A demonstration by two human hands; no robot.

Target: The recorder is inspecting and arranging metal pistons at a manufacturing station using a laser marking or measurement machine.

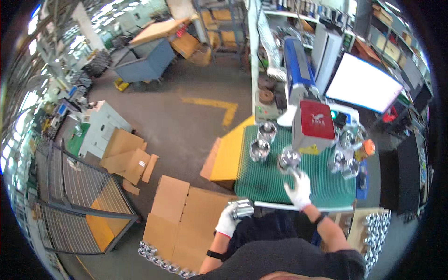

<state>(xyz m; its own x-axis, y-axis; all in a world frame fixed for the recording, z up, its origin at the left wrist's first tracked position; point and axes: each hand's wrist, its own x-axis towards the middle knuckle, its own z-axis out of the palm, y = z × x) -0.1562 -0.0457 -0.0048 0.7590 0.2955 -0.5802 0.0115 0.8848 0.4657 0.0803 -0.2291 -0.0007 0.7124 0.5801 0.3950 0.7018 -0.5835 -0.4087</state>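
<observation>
My left hand (227, 221), in a white glove, is closed round a shiny metal cylinder (242, 208) held on its side in front of my body, over the edge of the cardboard. My gloved right hand (299, 189) is over the front of the green ribbed mat (322, 189), thumb and fingers apart. Its fingertips reach a shiny metal cup (289, 159) standing below the red-fronted machine head (315, 125); whether they touch it I cannot tell. Two similar pieces, a front metal cup (259, 150) and a rear metal cup (267, 132), stand to the left.
Several metal cups (339, 161) cluster at the mat's right beside an orange-topped container (366, 149). A bright monitor (364, 84) stands behind. Flat cardboard (200, 224) lies at my left with metal parts (161, 261) along it. More parts (375, 233) fill a box at my right.
</observation>
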